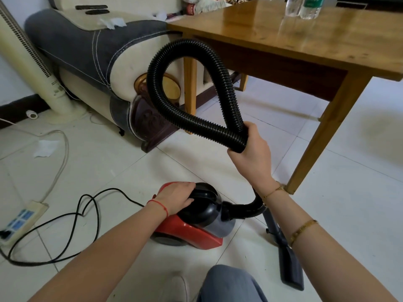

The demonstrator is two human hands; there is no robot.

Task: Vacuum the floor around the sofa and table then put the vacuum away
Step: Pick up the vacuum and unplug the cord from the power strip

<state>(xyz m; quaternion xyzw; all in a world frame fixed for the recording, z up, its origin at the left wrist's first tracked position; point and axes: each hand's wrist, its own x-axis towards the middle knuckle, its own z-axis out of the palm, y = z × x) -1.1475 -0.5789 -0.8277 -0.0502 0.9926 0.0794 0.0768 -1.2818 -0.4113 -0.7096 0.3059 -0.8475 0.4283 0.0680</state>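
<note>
Holding the doubled-over black hose (218,129) clenched in our right hand (250,153), we pinch both runs of the loop together near the centre of view, while our left hand (176,198) presses flat on the black dome of the red vacuum (192,223) at 6 o'clock, steadying it, with no closed grasp that we can make out. From the grip the hose arcs up toward 12 o'clock, just in front of the sofa (87,46) arm and the near leg of the worktop (283,33); its other run drops behind our wrist to the vacuum's front port. The floor nozzle (287,264) lies on the tiles at 5 o'clock. The power cord (87,205) trails toward the power strip (21,221) at 8 o'clock. We judge this as packing up. The springy loop could slip from our fist and whip against the worktop leg, and the slack cord could snag a foot or drag the strip.
</note>
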